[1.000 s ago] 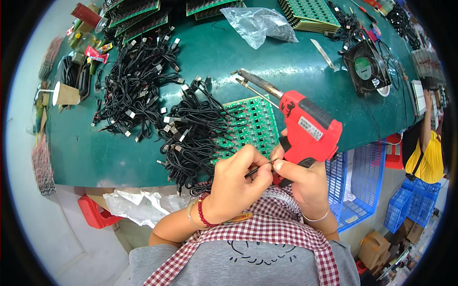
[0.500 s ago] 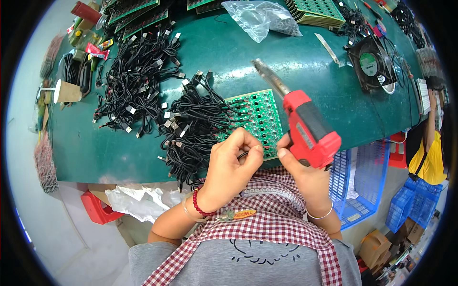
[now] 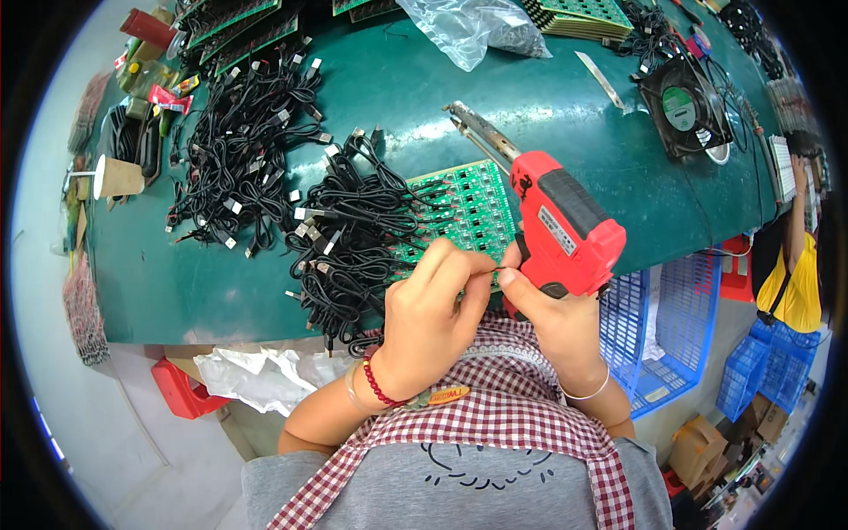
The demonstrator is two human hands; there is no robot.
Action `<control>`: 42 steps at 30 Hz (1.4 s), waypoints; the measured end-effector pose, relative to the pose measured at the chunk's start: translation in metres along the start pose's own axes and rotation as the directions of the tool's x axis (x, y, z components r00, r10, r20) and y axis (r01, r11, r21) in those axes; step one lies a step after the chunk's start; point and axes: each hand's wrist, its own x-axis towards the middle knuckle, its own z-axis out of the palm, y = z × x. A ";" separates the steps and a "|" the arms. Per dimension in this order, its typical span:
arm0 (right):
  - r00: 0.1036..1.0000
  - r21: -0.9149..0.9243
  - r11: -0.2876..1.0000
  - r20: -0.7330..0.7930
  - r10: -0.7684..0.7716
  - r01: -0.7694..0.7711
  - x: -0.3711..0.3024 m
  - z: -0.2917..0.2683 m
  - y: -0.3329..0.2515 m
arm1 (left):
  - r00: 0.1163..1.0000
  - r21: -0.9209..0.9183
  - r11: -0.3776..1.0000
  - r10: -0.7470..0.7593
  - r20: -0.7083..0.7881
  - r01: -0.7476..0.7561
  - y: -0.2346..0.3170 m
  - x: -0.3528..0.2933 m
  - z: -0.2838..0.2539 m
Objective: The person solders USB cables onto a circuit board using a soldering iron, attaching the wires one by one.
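Observation:
A red and black soldering gun (image 3: 570,230) rests in my right hand (image 3: 565,327), its metal tip aimed up and to the left over the bench. My left hand (image 3: 433,322) is closed in a pinch on the end of a thin black cable (image 3: 497,269). My right thumb and forefinger meet the same cable end, so both hands' fingertips are almost touching. Just beyond them lies a green circuit board panel (image 3: 477,208) with rows of small parts. Black USB cables (image 3: 349,234) lie over its left side, several with ends at the board. My left fingers hide its near edge.
Another heap of black cables (image 3: 252,150) lies further left, near a paper cup (image 3: 117,177). Stacked boards (image 3: 587,19), a clear plastic bag (image 3: 477,31), a metal strip (image 3: 601,81) and a fan (image 3: 685,106) sit on the green bench (image 3: 389,84). Blue crates (image 3: 667,336) stand below right.
My hands have come together, and my right fingertips now meet the cable end at my left fingers. The soldering gun has shifted slightly left and turned, showing its label side more.

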 end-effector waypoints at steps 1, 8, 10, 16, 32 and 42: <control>1.000 -0.003 1.000 0.001 0.002 -0.002 0.000 -0.001 0.000 | 1.000 0.030 0.999 0.029 0.003 -0.029 0.000 -0.001 0.000; 1.000 -0.069 0.998 0.024 0.002 0.000 -0.005 -0.005 0.002 | 1.000 -0.077 0.997 -0.002 0.016 0.003 -0.005 -0.003 0.003; 0.999 -0.094 0.995 0.032 -0.019 0.022 -0.005 -0.004 0.006 | 1.000 -0.095 0.995 -0.018 0.007 0.018 -0.004 -0.002 0.005; 0.999 -0.148 0.989 0.020 0.027 -0.024 -0.001 -0.003 0.009 | 0.999 -0.006 1.000 -0.029 0.042 0.030 -0.009 0.008 -0.001; 0.999 -0.078 0.997 0.026 0.027 -0.025 -0.064 -0.091 0.055 | 1.000 0.497 0.868 0.023 0.006 -0.024 -0.044 0.028 0.005; 0.993 -0.254 0.963 0.043 0.107 -0.092 -0.066 -0.090 0.063 | 0.998 0.497 0.867 -0.008 0.061 -0.024 -0.044 0.027 0.005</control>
